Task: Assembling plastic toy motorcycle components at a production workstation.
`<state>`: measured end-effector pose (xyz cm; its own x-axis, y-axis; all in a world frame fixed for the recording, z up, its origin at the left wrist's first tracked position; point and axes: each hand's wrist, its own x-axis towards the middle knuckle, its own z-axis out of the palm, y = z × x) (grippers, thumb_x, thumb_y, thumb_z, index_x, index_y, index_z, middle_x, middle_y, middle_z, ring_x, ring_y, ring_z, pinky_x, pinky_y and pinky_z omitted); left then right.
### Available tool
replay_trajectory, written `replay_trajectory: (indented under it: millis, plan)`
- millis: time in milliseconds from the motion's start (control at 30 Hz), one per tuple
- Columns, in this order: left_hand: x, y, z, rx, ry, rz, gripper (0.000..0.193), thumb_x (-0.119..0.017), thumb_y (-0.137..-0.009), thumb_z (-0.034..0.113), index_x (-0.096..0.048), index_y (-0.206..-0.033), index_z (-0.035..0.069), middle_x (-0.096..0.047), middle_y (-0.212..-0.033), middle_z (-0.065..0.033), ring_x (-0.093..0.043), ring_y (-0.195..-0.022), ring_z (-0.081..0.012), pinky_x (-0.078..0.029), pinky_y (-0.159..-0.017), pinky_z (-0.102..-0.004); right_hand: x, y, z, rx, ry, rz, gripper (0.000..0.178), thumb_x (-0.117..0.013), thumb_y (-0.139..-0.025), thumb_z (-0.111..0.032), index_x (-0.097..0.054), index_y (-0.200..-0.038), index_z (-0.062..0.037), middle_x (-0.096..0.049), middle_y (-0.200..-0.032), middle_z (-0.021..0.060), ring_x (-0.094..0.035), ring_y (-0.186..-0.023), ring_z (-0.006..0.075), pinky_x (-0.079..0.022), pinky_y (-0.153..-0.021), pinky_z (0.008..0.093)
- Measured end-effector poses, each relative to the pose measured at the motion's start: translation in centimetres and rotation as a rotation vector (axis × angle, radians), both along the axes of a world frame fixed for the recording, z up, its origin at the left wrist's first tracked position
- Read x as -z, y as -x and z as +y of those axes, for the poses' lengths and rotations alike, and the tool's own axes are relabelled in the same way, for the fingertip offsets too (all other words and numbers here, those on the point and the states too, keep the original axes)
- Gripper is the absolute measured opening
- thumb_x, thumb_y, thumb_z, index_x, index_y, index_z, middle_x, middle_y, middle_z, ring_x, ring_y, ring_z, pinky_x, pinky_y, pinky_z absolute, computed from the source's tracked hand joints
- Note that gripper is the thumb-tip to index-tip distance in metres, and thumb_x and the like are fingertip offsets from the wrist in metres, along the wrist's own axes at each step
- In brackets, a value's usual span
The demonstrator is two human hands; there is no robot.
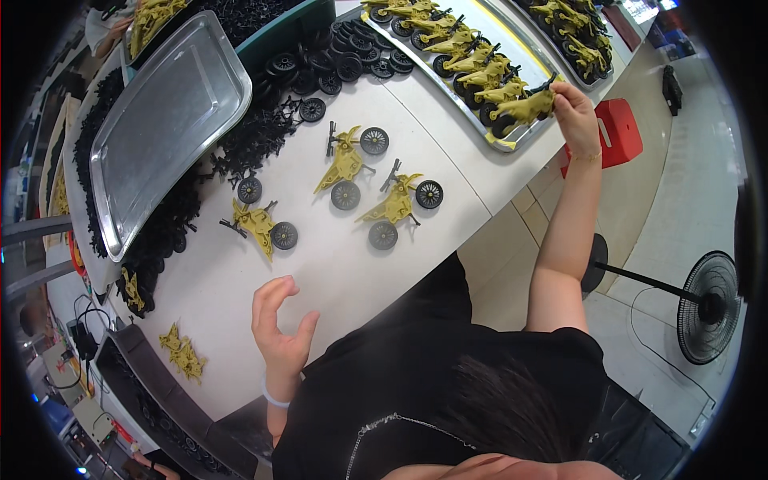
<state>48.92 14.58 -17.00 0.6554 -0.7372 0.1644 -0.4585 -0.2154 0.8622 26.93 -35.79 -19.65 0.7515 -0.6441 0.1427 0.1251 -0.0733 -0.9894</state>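
My right hand (pixel 578 120), at the upper right, pinches a yellow toy motorcycle (pixel 528 107) with black wheels by one end. It is over the near end of a metal tray (pixel 522 145), beside a row of similar toy motorcycles (pixel 472 68). Whether it touches the tray is unclear. Near the table's front edge, my left hand (pixel 282 340) is open and holds nothing, fingers curved and apart. Beyond it lie three yellow-and-black toy motorcycles: one (pixel 254 224) nearest that hand, another (pixel 344 162) farther back, a third (pixel 394 204) to the right.
Black wheels (pixel 348 66) and small black parts (pixel 248 144) are heaped at the back left, by a leaning metal tray (pixel 108 210) and green bin (pixel 300 28). Yellow parts (pixel 182 352) lie near a black crate (pixel 144 340). A red stool (pixel 622 132) and fan (pixel 708 308) stand right.
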Motion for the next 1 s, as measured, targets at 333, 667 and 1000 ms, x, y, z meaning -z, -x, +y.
replay_trajectory:
  millis: [333,667,1000]
  plan:
    - [0.3,0.8,0.5,-0.107,-0.138,-0.031,0.035,-0.072,-0.069,0.003,-0.062,-0.102,0.002,-0.060,-0.107,-0.0144,-0.058,-0.098,-0.0287,-0.047,-0.084,-0.0347,5.3,-0.8,-4.8,0.074,0.243,0.394,0.025,-0.064,-0.088,-0.016,-0.065,-0.107,-0.0006,-0.065,-0.100,0.0029,-0.059,-0.093,0.0107,-0.045,-0.085,0.0239]
    - [2.4,0.4,1.4,-0.236,-0.256,-0.182,0.027,-0.073,-0.071,0.008,-0.065,-0.097,0.005,-0.060,-0.092,-0.0094,-0.058,-0.080,-0.0259,-0.046,-0.069,-0.0317,4.7,-4.2,4.4,0.604,0.458,0.046,0.020,-0.062,-0.090,-0.009,-0.065,-0.108,0.0005,-0.066,-0.102,0.0058,-0.061,-0.086,0.0100,-0.048,-0.076,0.0204]
    - [2.8,-4.8,9.4,-0.626,-0.560,-0.482,0.024,-0.065,-0.076,0.010,-0.062,-0.100,0.008,-0.055,-0.095,-0.0084,-0.052,-0.089,-0.0300,-0.040,-0.079,-0.0417,-0.3,-23.7,27.6,-0.644,1.047,0.219,0.036,-0.058,-0.077,0.005,-0.061,-0.112,-0.0053,-0.058,-0.120,0.0077,-0.054,-0.106,0.0273,-0.046,-0.089,0.0343]
